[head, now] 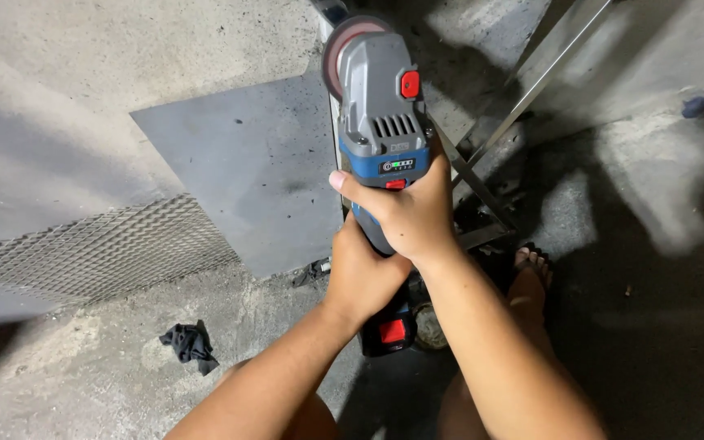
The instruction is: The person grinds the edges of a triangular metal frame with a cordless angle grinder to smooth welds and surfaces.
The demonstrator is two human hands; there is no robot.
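Both hands held a cordless grinder (380,122) out over the floor (67,367). The right hand (409,216) was clenched round the blue and grey body just behind the vents, thumb lying across near the small lit panel. The left hand (364,277) wrapped the handle lower down, just above the battery (389,334) with its red catch. Both grips were closed tight on the tool.

The step in hand looked like grinding: the disc (344,49) was tipped toward the upright edge of a pale metal bar (334,122), touching or nearly touching it; the picture did not settle which. Whether the disc was spinning could not be told. A steady two-handed hold with the disc kept at a shallow angle to the edge seemed to be what the work called for.

The disc was round, reddish and gritty-looking, half hidden by the smooth moulded plastic head with a red button. To the left lay a flat dark grey sheet (246,171), matte and speckled with dust, and beside it a panel of expanded mesh (99,253) with a diamond pattern. Thin shiny steel frame pieces (523,98) crossed at the right. A crumpled black rag (189,344) lay on the rough, stained concrete. A bare foot (530,281) rested near the frame.
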